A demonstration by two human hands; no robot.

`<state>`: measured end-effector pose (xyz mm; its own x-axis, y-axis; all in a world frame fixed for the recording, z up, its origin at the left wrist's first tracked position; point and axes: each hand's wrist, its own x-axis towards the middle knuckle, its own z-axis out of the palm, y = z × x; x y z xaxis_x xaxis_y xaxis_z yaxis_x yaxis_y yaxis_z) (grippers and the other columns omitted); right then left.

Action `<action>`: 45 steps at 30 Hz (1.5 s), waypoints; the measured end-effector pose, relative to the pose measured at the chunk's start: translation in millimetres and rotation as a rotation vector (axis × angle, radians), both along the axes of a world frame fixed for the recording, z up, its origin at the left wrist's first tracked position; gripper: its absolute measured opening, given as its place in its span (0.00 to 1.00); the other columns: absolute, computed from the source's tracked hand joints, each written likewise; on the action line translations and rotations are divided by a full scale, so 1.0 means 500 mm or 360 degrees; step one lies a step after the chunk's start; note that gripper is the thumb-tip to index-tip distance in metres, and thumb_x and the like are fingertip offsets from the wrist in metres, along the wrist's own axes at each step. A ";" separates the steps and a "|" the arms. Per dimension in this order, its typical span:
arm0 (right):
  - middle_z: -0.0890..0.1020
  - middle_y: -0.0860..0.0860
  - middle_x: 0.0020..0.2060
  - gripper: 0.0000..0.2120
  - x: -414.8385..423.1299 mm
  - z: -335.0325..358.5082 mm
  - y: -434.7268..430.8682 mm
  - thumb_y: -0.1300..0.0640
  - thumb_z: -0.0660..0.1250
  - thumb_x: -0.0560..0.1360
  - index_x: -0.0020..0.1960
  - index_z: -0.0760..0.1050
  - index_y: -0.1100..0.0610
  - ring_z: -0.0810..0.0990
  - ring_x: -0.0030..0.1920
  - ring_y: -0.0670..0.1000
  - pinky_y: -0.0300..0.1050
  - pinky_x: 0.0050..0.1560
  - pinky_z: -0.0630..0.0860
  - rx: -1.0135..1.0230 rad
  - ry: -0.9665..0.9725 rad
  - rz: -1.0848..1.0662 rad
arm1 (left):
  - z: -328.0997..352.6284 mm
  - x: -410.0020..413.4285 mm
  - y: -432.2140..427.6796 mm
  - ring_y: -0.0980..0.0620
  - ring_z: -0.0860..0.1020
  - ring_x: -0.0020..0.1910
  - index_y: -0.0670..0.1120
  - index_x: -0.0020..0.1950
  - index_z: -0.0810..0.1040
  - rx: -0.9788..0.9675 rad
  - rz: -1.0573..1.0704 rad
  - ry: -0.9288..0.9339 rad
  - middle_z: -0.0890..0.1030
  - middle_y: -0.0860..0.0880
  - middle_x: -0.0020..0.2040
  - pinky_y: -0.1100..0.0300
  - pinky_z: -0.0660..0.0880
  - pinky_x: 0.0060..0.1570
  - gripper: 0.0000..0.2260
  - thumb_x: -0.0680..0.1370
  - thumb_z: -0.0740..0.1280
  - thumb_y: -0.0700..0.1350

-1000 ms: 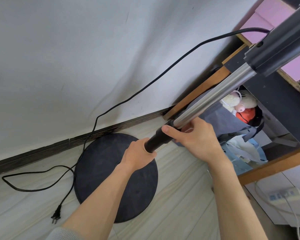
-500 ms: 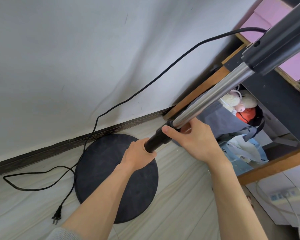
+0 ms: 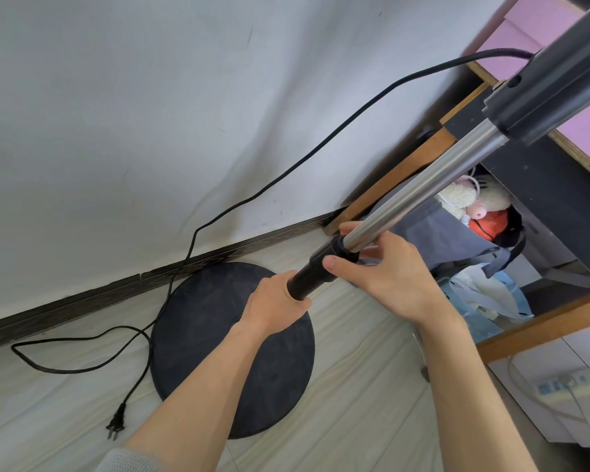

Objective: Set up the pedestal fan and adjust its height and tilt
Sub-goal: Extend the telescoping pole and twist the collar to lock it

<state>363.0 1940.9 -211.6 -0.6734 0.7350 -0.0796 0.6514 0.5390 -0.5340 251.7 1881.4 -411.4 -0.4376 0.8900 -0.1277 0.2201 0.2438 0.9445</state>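
The left hand (image 3: pixel 280 298) is gripping the black lower tube (image 3: pixel 312 275) above the round base (image 3: pixel 232 349) standing on the floor by the wall. The right hand (image 3: pixel 389 277) is pinching the collar (image 3: pixel 338 248), seemingly where the steel pole (image 3: pixel 423 192) is emerging. The plug (image 3: pixel 116 425) is lying loose on the floor.

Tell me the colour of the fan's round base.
Black, a matte dark disc: the round base shows best in the head view, on the pale floor.

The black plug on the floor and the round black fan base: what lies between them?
In the head view, only bare pale floor separates the black plug from the round black fan base; the plug's cord runs alongside.
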 end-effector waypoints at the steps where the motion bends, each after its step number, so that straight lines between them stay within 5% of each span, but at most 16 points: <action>1: 0.82 0.33 0.50 0.21 0.004 0.003 0.003 0.42 0.75 0.70 0.60 0.77 0.42 0.81 0.51 0.34 0.26 0.48 0.74 -0.0101 0.0028 0.0043 | -0.001 0.000 0.000 0.54 0.79 0.34 0.58 0.46 0.75 0.0001 0.0001 0.0009 0.80 0.55 0.36 0.59 0.73 0.34 0.07 0.70 0.70 0.51; 4: 0.84 0.33 0.42 0.14 0.007 0.000 0.006 0.41 0.76 0.67 0.50 0.79 0.41 0.81 0.46 0.31 0.22 0.42 0.72 0.0029 0.0073 -0.0003 | -0.003 0.001 0.002 0.54 0.79 0.34 0.57 0.47 0.76 0.0008 0.0003 0.0021 0.80 0.56 0.37 0.60 0.72 0.34 0.07 0.71 0.70 0.50; 8: 0.83 0.38 0.42 0.22 -0.006 -0.005 0.006 0.34 0.74 0.63 0.49 0.81 0.47 0.79 0.44 0.31 0.23 0.38 0.72 0.0182 -0.0001 -0.0056 | -0.005 0.001 0.001 0.54 0.79 0.35 0.57 0.46 0.75 0.0011 0.0006 0.0014 0.81 0.55 0.37 0.58 0.75 0.36 0.07 0.71 0.70 0.50; 12: 0.85 0.38 0.50 0.21 0.013 0.009 0.012 0.47 0.78 0.70 0.61 0.79 0.45 0.82 0.52 0.35 0.29 0.52 0.76 -0.0174 0.0002 0.0092 | -0.004 0.001 0.002 0.54 0.79 0.36 0.57 0.48 0.76 0.0000 -0.0001 0.0025 0.81 0.55 0.38 0.56 0.77 0.37 0.08 0.71 0.70 0.50; 14: 0.86 0.35 0.47 0.16 0.019 0.007 0.012 0.50 0.78 0.71 0.56 0.80 0.42 0.82 0.51 0.34 0.28 0.51 0.75 -0.0118 0.0053 0.0114 | -0.005 0.000 0.004 0.54 0.79 0.36 0.57 0.49 0.76 -0.0003 0.0006 0.0039 0.81 0.55 0.38 0.55 0.78 0.37 0.08 0.71 0.70 0.51; 16: 0.85 0.34 0.39 0.12 0.011 0.000 0.003 0.43 0.78 0.68 0.49 0.80 0.41 0.82 0.45 0.32 0.24 0.44 0.73 0.0131 0.0030 0.0031 | -0.009 0.001 0.005 0.54 0.79 0.35 0.57 0.48 0.76 0.0002 0.0018 0.0041 0.81 0.55 0.38 0.56 0.78 0.36 0.08 0.71 0.70 0.51; 19: 0.82 0.36 0.33 0.19 -0.001 -0.012 -0.007 0.30 0.73 0.64 0.43 0.78 0.43 0.81 0.39 0.36 0.27 0.36 0.72 0.0473 -0.0050 -0.0133 | -0.010 0.001 0.005 0.55 0.79 0.34 0.58 0.46 0.75 0.0008 0.0033 0.0024 0.81 0.55 0.37 0.58 0.75 0.35 0.07 0.70 0.69 0.53; 23: 0.82 0.31 0.41 0.16 0.008 -0.003 0.000 0.35 0.75 0.66 0.50 0.76 0.38 0.78 0.47 0.27 0.21 0.41 0.71 0.0215 -0.0090 0.0016 | -0.009 0.001 0.007 0.55 0.80 0.34 0.59 0.45 0.75 -0.0013 0.0033 -0.0007 0.81 0.55 0.36 0.55 0.79 0.36 0.07 0.69 0.69 0.54; 27: 0.84 0.31 0.45 0.14 0.019 -0.007 0.009 0.46 0.78 0.69 0.52 0.79 0.39 0.82 0.49 0.33 0.23 0.46 0.73 -0.0005 0.0107 0.0069 | -0.014 0.002 0.007 0.55 0.80 0.35 0.59 0.47 0.75 -0.0010 0.0042 0.0018 0.81 0.56 0.37 0.53 0.80 0.39 0.08 0.69 0.68 0.54; 32: 0.84 0.39 0.40 0.19 0.007 -0.032 -0.003 0.38 0.78 0.66 0.51 0.78 0.45 0.81 0.45 0.35 0.26 0.41 0.74 0.0173 0.0105 -0.0126 | -0.010 0.004 0.007 0.55 0.79 0.34 0.59 0.45 0.76 -0.0011 0.0053 0.0000 0.81 0.56 0.36 0.55 0.79 0.36 0.07 0.68 0.68 0.54; 37: 0.84 0.41 0.56 0.25 0.015 -0.015 0.004 0.53 0.77 0.73 0.69 0.76 0.49 0.82 0.56 0.40 0.36 0.60 0.78 -0.0327 0.0133 0.0060 | -0.004 0.001 0.003 0.55 0.79 0.35 0.59 0.47 0.76 -0.0010 0.0015 -0.0013 0.81 0.56 0.37 0.58 0.75 0.35 0.08 0.69 0.69 0.53; 42: 0.85 0.37 0.38 0.17 0.000 -0.013 0.000 0.38 0.77 0.65 0.47 0.80 0.46 0.81 0.44 0.34 0.26 0.41 0.74 0.0134 0.0014 -0.0043 | -0.010 0.003 0.003 0.55 0.80 0.35 0.58 0.48 0.76 -0.0013 0.0036 0.0025 0.81 0.55 0.37 0.54 0.80 0.39 0.08 0.70 0.69 0.53; 45: 0.85 0.38 0.45 0.21 0.006 -0.008 0.005 0.38 0.78 0.66 0.53 0.79 0.47 0.81 0.47 0.33 0.27 0.47 0.75 0.0016 -0.0021 -0.0032 | -0.010 0.005 0.002 0.55 0.80 0.36 0.58 0.49 0.76 -0.0015 0.0029 0.0014 0.81 0.56 0.38 0.52 0.81 0.41 0.09 0.70 0.70 0.52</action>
<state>365.8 1943.4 -215.5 -0.6575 0.7491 -0.0809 0.6691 0.5312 -0.5197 253.9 1882.5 -416.5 -0.4546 0.8808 -0.1324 0.2237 0.2568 0.9402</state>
